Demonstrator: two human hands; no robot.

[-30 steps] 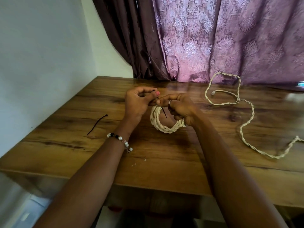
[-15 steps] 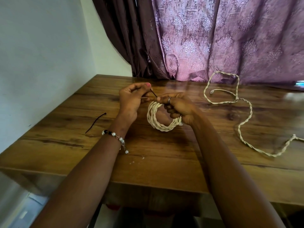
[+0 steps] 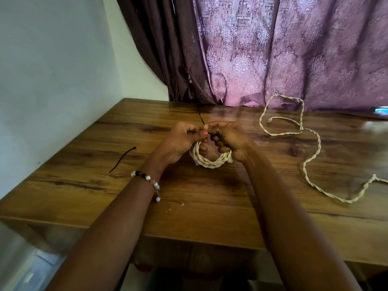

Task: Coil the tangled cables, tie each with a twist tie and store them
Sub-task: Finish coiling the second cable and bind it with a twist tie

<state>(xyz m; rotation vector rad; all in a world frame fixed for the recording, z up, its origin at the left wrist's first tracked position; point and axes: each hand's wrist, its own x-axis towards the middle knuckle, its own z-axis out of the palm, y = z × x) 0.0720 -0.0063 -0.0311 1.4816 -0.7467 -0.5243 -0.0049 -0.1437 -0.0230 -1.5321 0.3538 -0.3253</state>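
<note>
A cream twisted cable wound into a small coil (image 3: 210, 161) hangs between my hands above the wooden table (image 3: 210, 206). My left hand (image 3: 180, 141) and my right hand (image 3: 228, 137) meet at the coil's top and both pinch a thin black twist tie (image 3: 201, 117), whose free end sticks up and away from the fingers. A second cream twisted cable (image 3: 310, 156) lies loose and winding on the table to the right. Another black twist tie (image 3: 122, 159) lies flat on the table to the left.
A white wall runs along the table's left side. A purple patterned curtain (image 3: 273, 49) hangs behind the far edge. A dark flat object with a blue patch (image 3: 380, 111) sits at the far right. The table's front edge is close to me.
The twist tie's free end, which pointed down over the coil, now sticks up beyond my fingers. My hands have drawn closer together at the top of the coil.
</note>
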